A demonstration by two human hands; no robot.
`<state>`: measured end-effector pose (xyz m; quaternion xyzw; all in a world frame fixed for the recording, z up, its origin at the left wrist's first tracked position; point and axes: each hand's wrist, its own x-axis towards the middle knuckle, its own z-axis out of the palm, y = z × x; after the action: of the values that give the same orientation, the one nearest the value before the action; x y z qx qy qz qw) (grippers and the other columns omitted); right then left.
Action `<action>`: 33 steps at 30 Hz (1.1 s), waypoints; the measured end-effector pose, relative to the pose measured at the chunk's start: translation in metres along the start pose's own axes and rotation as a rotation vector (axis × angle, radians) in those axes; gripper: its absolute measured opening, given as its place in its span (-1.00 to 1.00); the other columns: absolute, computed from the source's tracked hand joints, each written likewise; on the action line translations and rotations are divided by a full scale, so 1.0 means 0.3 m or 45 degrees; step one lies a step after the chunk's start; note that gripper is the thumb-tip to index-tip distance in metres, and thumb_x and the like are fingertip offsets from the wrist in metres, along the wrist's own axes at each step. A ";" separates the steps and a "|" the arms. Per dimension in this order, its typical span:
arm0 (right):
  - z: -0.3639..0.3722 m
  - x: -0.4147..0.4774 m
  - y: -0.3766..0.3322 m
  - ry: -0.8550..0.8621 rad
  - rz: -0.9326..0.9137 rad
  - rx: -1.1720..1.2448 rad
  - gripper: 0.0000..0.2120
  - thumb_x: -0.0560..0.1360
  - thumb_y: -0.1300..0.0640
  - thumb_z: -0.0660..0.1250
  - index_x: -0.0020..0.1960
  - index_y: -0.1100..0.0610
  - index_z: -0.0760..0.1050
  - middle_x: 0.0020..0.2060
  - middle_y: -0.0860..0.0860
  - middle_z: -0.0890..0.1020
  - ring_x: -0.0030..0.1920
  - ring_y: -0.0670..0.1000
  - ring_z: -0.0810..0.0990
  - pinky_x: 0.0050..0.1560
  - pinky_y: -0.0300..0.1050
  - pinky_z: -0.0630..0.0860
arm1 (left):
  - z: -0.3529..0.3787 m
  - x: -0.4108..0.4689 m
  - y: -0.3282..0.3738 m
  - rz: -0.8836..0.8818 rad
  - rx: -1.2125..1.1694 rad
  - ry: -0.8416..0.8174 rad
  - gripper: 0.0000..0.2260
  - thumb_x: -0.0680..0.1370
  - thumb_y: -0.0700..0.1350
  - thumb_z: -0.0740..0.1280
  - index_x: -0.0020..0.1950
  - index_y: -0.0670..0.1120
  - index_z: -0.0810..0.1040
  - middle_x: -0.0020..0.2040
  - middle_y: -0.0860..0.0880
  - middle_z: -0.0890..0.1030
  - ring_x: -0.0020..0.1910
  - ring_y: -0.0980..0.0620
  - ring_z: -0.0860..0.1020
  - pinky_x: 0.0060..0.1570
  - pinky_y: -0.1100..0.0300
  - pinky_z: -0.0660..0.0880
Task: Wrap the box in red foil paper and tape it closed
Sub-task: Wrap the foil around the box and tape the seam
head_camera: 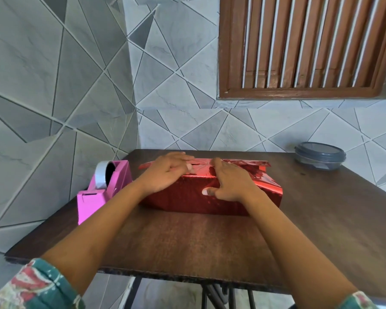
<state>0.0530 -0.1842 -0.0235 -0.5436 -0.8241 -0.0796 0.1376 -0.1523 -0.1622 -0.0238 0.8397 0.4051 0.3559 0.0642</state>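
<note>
Head view: I judge the seam-holding step, before taping; my left hand (165, 172) lies flat on top of the box (187, 200), fingers straight; my right hand (230, 182) presses beside it, thumb on the near face; the box sits mid-table (187, 246), its red foil paper (264, 182) shiny, with loose creased edges behind; next, one hand must free itself for the pink tape dispenser (104, 190).

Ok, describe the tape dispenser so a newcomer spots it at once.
Find the dark wooden table. At its left edge, beside the red foil-wrapped box, stands the tape dispenser. It alone is bright pink, carrying a silvery tape roll; the round container far right is grey.
</note>
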 end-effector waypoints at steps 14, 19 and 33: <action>0.000 0.050 -0.023 -0.208 0.000 -0.065 -0.29 0.49 -0.14 0.30 0.52 -0.19 0.00 0.51 0.21 0.11 0.50 0.19 0.10 0.45 0.09 0.08 | 0.030 -0.038 -0.059 -0.227 0.419 -0.135 -0.32 0.42 0.34 -0.16 0.44 0.12 0.33 0.47 0.09 0.30 0.50 0.08 0.13 0.48 0.00 0.01; -0.007 0.045 -0.025 -0.170 0.012 0.059 -0.30 0.44 -0.06 0.39 0.48 -0.16 0.13 0.46 0.20 0.22 0.48 0.17 0.16 0.43 0.09 0.13 | 0.012 -0.032 -0.042 -0.253 0.430 -0.205 -0.23 0.32 0.41 -0.22 0.45 0.19 0.28 0.49 0.16 0.25 0.52 0.12 0.03 0.45 -0.01 -0.09; -0.026 0.101 -0.082 -0.041 -0.007 -0.234 0.00 0.28 -0.43 0.31 0.50 0.11 0.09 0.50 0.07 0.16 0.50 0.11 0.07 0.46 0.07 0.01 | -0.085 -0.031 -0.097 -0.161 0.814 -0.286 0.14 -0.01 0.66 -0.17 0.46 0.15 0.28 0.42 0.02 0.36 0.43 0.00 0.22 0.33 0.04 0.09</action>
<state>0.0202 -0.1696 -0.0062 -0.5529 -0.8170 -0.1464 0.0736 -0.1912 -0.1542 -0.0214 0.8246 0.5378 0.1114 -0.1361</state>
